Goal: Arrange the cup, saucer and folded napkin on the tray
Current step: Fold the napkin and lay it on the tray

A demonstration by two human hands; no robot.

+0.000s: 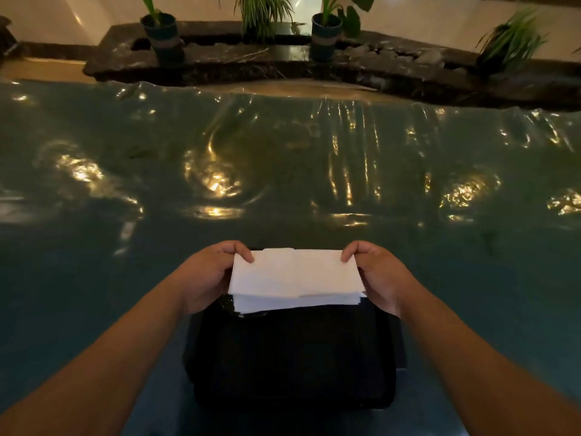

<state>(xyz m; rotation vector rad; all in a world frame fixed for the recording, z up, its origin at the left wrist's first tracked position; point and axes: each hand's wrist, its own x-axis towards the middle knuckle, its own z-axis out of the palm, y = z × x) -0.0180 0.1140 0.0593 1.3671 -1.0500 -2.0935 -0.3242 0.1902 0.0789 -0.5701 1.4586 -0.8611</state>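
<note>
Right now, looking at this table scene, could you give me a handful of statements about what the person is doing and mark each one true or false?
1. Both hands hold the white napkin, the left hand at its left edge and the right hand at its right edge. True.
2. The napkin is held over the far end of a dark tray. True.
3. A cup and saucer already stand on the tray. False: neither can be seen anywhere in view.
4. The table cover is bright red. False: it is a glossy, wrinkled dark green.
5. Potted plants stand on the dark ledge beyond the table. True.
</note>
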